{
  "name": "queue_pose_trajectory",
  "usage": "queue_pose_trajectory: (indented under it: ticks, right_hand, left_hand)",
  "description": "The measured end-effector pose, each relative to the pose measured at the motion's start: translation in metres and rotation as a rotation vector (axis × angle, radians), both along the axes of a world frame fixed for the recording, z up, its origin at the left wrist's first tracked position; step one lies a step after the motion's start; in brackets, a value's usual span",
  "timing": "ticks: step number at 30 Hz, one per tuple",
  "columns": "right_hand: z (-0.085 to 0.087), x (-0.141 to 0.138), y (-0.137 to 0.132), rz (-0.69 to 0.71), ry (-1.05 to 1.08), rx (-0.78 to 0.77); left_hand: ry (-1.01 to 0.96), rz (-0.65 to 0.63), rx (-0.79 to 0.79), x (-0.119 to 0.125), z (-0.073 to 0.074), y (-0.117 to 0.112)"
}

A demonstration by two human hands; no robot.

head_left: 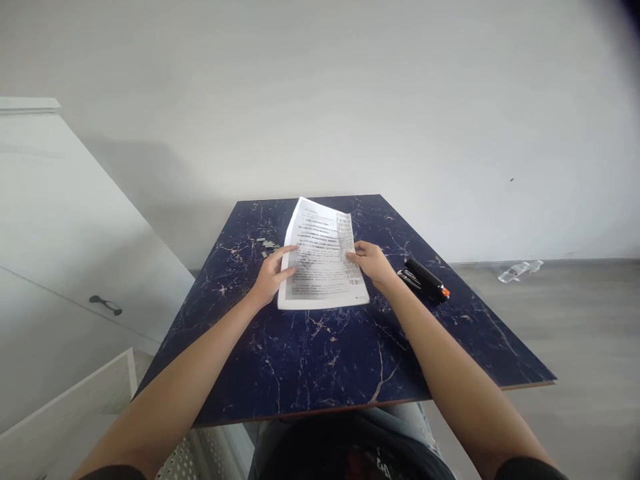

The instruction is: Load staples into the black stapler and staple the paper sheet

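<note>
A stack of printed paper sheets (320,267) is held between my two hands over the table, tilted slightly with its far edge up. My left hand (271,273) grips the left edge, thumb and a finger lying on the printed face. On the right edge my right hand (371,262) is closed, its thumb on top and the other fingers curled at the side. To the right of the paper, near my right forearm, lies a black stapler (426,280) with an orange-red end. Several small strips of staples (267,245) lie on the table left of the paper.
The dark blue marble-patterned table (320,373) stands against a pale wall (320,100). A white cabinet (60,220) with a black handle is on the left. Clear crumpled plastic (520,271) lies on the floor at the right.
</note>
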State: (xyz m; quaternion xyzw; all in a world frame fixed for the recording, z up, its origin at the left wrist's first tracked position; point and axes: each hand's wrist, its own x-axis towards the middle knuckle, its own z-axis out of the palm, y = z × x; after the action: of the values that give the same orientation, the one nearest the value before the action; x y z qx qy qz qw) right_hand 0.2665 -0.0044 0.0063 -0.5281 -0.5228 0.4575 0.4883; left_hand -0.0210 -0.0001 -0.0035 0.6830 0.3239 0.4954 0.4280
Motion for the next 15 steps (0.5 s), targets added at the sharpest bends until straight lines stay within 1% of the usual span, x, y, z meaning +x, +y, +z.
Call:
queue_pose_trajectory:
  ticks: [2, 5, 7, 9, 12, 15]
  right_hand:
    - [0.004, 0.010, -0.001, 0.036, -0.044, -0.083]
    - [0.012, 0.021, -0.005, 0.107, -0.160, -0.264]
    - [0.016, 0.022, -0.009, 0.160, -0.227, -0.371]
    - [0.019, 0.020, -0.012, 0.227, -0.280, -0.443]
    - [0.022, 0.016, -0.015, 0.310, -0.373, -0.487]
    - [0.023, 0.017, -0.016, 0.359, -0.447, -0.511]
  left_hand:
    - [0.010, -0.008, -0.012, -0.001, 0.001, -0.001]
    - [0.087, 0.044, -0.050, -0.002, 0.002, -0.002]
    - [0.133, 0.092, -0.060, -0.002, 0.001, -0.002]
    - [0.171, 0.121, -0.045, -0.002, 0.000, -0.001]
    - [0.267, 0.133, 0.050, -0.001, -0.004, 0.002]
    - [0.433, 0.131, 0.185, 0.001, -0.008, 0.004]
